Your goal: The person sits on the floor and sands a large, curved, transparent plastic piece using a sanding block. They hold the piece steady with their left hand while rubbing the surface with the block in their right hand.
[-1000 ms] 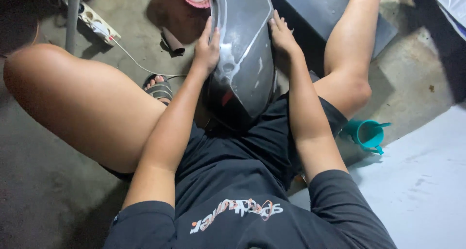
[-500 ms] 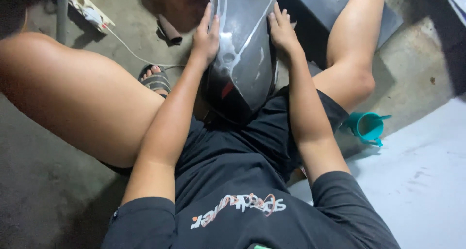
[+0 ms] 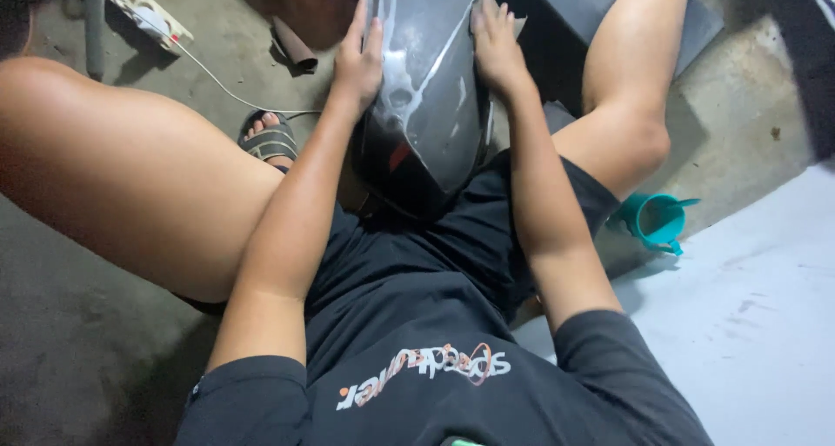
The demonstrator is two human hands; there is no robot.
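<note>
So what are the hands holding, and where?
Both steady the glossy dark curved panel: left hand flat on its left edge, right hand on its right edge. Neither visibly grips it.

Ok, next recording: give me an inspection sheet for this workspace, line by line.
Surface: bare concrete floor; pale sheet at the right.
Job's things: glossy dark curved panel, wet with whitish streaks, propped between the seated person's legs.
Clutter: teal cup on its side by the right knee; brown roll on the floor; dark slab behind the panel.
Grippers: left hand flat on the panel's left edge; right hand flat on its right edge, something thin under the fingers.
Cables: white power strip, its cord running toward the sandalled foot.
Surroundings: grey post.
</note>
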